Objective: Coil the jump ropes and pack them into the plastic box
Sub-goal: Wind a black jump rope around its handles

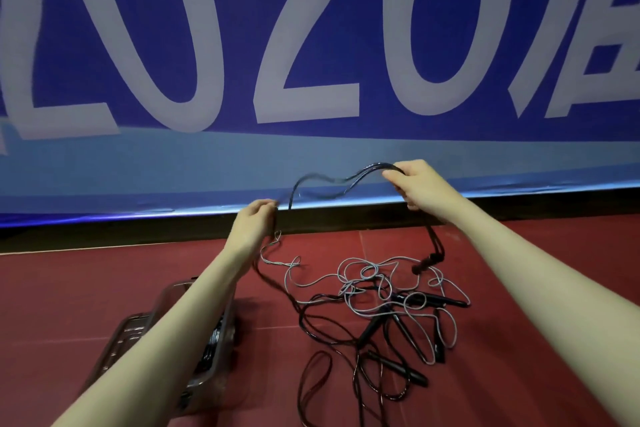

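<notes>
One black jump rope (332,180) is raised between two bare hands above a red floor (104,288), in front of a large blue banner (311,28) with pale lettering. The right hand (415,184) has its fingers curled around a bunch of the rope's strands, and two black handles (427,262) hang below it on short lengths. The left hand (258,218), well apart from the right, pinches the same rope where it drops toward the floor. The coil looks only partly gathered, so this rope is judged to be mid-coiling.

On the floor between the arms lies a tangled pile of ropes (374,295), black and pale grey cords crossing one another, with several black handles scattered among them. These are not yet coiled or packed, so most of the work appears to remain.

The clear plastic box (221,340) sits on the floor at lower left, largely hidden behind the left forearm. Something dark shows inside it, possibly ropes already packed, but this cannot be confirmed. A ribbed clear piece beside it may be its lid. The raised rope is motion-blurred, so its strand count cannot be told, nor how many ropes make up the pile.
</notes>
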Demonstrator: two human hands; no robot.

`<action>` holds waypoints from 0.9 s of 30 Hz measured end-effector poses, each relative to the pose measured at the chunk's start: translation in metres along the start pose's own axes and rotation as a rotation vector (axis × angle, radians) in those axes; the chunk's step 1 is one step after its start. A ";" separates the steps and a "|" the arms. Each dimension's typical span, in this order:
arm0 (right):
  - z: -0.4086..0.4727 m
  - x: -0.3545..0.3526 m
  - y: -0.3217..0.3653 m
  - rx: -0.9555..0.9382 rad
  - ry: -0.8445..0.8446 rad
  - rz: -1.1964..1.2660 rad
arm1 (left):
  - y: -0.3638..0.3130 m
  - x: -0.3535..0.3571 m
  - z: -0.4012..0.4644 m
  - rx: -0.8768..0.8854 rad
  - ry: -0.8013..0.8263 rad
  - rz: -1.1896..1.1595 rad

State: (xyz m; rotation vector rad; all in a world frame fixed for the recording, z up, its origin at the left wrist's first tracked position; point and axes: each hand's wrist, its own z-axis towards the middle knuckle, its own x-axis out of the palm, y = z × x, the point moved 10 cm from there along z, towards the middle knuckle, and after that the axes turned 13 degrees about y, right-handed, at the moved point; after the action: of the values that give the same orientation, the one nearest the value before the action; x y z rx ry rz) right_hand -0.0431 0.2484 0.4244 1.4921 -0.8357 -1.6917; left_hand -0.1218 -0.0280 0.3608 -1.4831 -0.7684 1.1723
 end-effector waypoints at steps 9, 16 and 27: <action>-0.003 0.032 0.054 -0.110 0.089 -0.327 | -0.064 0.085 -0.024 0.160 0.460 0.118; -0.004 0.031 0.039 -0.088 0.105 -0.257 | -0.078 0.094 -0.030 0.284 0.375 -0.038; -0.006 0.035 -0.083 0.111 0.230 -0.313 | -0.085 0.050 -0.018 0.391 0.119 -0.279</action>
State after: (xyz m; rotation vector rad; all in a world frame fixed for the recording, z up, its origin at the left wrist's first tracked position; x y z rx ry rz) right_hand -0.0479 0.2632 0.3352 1.9337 -0.6045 -1.6693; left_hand -0.0792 0.0322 0.4290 -1.0728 -0.6008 0.9490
